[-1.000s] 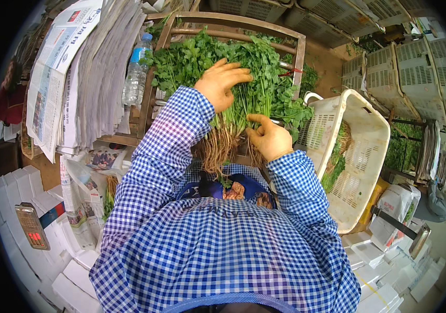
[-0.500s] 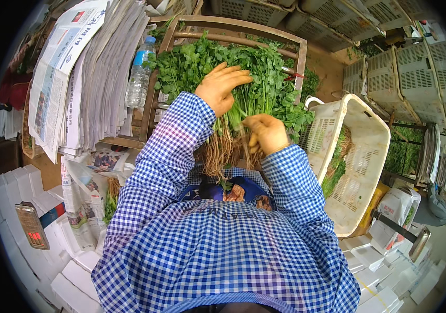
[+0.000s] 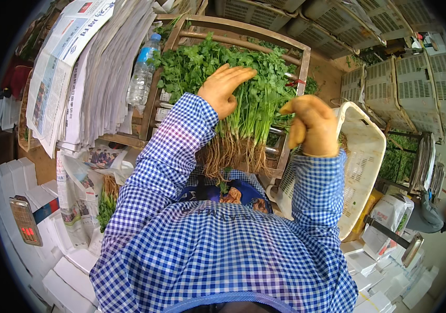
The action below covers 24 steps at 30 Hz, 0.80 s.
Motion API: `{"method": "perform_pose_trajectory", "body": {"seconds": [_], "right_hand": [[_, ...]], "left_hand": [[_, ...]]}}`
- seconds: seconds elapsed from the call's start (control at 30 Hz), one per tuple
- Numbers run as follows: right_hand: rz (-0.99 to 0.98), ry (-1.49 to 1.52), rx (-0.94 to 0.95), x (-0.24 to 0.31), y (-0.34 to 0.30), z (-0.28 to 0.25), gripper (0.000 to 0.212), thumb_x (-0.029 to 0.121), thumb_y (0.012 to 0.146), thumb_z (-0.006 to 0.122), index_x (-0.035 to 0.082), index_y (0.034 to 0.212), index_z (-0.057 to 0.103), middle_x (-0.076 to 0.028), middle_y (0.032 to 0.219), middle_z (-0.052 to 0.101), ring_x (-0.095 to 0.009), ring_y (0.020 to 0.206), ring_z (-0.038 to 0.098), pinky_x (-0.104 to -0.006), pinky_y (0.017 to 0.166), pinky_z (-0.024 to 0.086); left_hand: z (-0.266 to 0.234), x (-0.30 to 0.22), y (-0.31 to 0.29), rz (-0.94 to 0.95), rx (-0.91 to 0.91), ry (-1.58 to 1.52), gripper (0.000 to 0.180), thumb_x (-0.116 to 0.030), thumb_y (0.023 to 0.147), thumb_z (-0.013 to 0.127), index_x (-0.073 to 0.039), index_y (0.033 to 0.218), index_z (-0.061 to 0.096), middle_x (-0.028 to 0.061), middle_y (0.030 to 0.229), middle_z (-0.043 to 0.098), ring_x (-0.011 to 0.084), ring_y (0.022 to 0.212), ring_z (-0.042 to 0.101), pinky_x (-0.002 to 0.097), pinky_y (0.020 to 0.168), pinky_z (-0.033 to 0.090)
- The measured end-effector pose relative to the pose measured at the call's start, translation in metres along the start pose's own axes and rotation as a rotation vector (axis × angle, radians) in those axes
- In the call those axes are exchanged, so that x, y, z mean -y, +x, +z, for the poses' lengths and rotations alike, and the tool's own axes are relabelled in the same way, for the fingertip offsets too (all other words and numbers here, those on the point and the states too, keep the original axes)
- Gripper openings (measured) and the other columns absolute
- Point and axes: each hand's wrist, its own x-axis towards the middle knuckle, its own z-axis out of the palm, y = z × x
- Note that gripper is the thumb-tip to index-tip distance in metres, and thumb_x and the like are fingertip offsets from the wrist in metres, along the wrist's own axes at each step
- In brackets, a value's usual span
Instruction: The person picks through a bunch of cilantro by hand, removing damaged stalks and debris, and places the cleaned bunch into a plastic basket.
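A thick spread of coriander (image 3: 244, 104) lies across a brown metal rack (image 3: 300, 68), leaves at the far side. Its brown roots (image 3: 223, 156) hang toward me over the near edge. My left hand (image 3: 224, 89), in an orange-yellow glove, rests on the leaves and stems with its fingers stretched out together. To the right, my right hand (image 3: 313, 125), gloved alike, is above the rack's right edge, beside a white plastic crate (image 3: 361, 172). Its fingers are bent, with a gap between forefinger and thumb, and nothing shows between them.
Left of the rack are a tall stack of newspapers (image 3: 92, 78) and a plastic bottle (image 3: 143, 73) with a blue cap. Scales displays (image 3: 26, 221) flank me, with white boxes (image 3: 71, 281) below. Crates (image 3: 416, 78) are stacked behind at right; a person (image 3: 432, 214) is beyond.
My right hand has moved from the roots out to the right, toward the white crate. The stems it covered now show, spread more evenly. My left hand stays on the coriander.
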Motion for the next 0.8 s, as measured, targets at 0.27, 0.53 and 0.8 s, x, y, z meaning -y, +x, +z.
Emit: {"method": "perform_pose_trajectory", "body": {"seconds": [0.27, 0.53, 0.8], "right_hand": [[-0.319, -0.163, -0.343, -0.002, 0.04, -0.033, 0.049, 0.038, 0.103, 0.057, 0.006, 0.139, 0.054, -0.006, 0.077, 0.069, -0.012, 0.057, 0.061, -0.0275, 0.049, 0.051], [-0.253, -1.377, 0.114, -0.112, 0.025, 0.046, 0.039, 0.024, 0.093, 0.06, 0.018, 0.132, 0.062, -0.013, 0.08, 0.071, -0.032, 0.073, 0.07, -0.0434, 0.068, 0.057], [-0.101, -0.85, 0.563, -0.123, -0.027, 0.01, 0.018, 0.023, 0.093, 0.062, 0.006, 0.096, 0.069, -0.009, 0.074, 0.07, -0.023, 0.06, 0.066, -0.0386, 0.057, 0.055]], "left_hand": [[0.0, -0.001, 0.001, -0.019, 0.048, 0.053, 0.076, 0.009, 0.074, 0.049, -0.01, 0.147, 0.046, 0.0138, 0.149, 0.051, 0.0316, 0.143, 0.042, 0.0511, 0.126, 0.023], [0.002, 0.002, 0.0, 0.014, 0.013, 0.043, 0.076, 0.008, 0.074, 0.05, -0.012, 0.146, 0.048, 0.013, 0.147, 0.054, 0.0317, 0.143, 0.043, 0.0524, 0.125, 0.024], [0.007, 0.004, 0.002, 0.033, 0.064, 0.111, 0.069, 0.007, 0.076, 0.049, -0.014, 0.141, 0.055, 0.011, 0.149, 0.053, 0.0296, 0.144, 0.042, 0.0508, 0.126, 0.022]]}}
